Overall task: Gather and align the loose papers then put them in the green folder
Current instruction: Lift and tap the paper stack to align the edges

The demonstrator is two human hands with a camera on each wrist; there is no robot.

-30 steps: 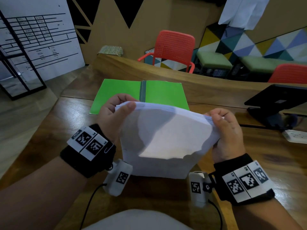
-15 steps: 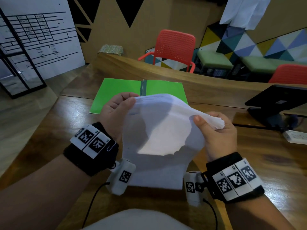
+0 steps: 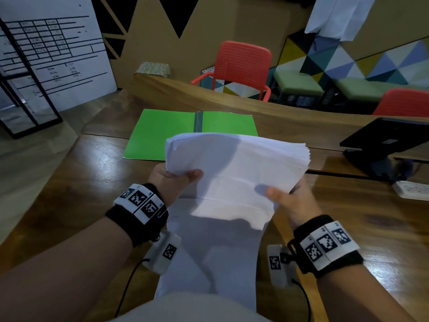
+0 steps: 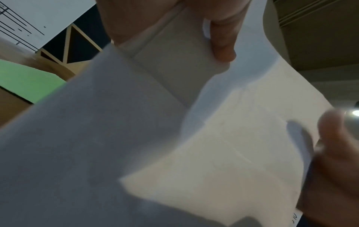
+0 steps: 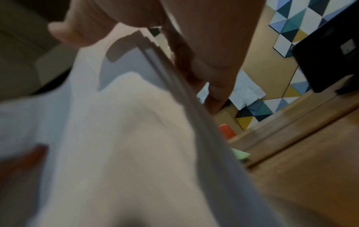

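Observation:
A stack of white papers [image 3: 234,173] is lifted off the wooden table [image 3: 92,173] in front of me, its far end fanned and overlapping the near edge of the green folder [image 3: 162,131]. The folder lies open and flat beyond it. My left hand [image 3: 173,180] pinches the stack's left edge, thumb on top. My right hand [image 3: 290,198] pinches the right edge, thumb on top. The left wrist view shows the papers [image 4: 194,138] from below and the left thumb; the right wrist view shows the stack's stepped edge [image 5: 155,50].
A black device on a stand [image 3: 385,138] and a white power strip [image 3: 411,190] sit at the table's right. A raised wooden ledge [image 3: 232,98] runs behind the folder. Red chairs [image 3: 241,66] stand beyond it.
The papers went from standing upright on the table to tilted flat and forward toward the folder. Both hands slid from the top corners down to the side edges.

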